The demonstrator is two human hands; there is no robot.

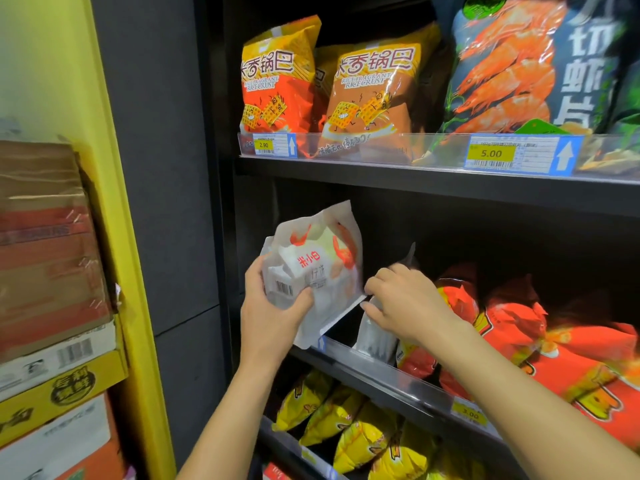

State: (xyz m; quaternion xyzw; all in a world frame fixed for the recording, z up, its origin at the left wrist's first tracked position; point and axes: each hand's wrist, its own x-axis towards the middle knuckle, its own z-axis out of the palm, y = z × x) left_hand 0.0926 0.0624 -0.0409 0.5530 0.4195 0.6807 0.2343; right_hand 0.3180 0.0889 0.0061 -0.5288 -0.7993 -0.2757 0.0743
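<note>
Head camera view: a white snack bag (311,271) with red print sits tilted before the left end of the middle shelf, its lower edge over the clear shelf rail (381,372). I see the left hand (273,306) gripping it from the left, thumb across the front by the barcode. The right hand (405,303) curls its fingers where that bag's edge meets a silver bag (375,336) standing on the shelf; I cannot tell which it pinches. Red bags (519,327) lie to the right, yellow bags (346,420) below, rice crust bags (277,77) above
</note>
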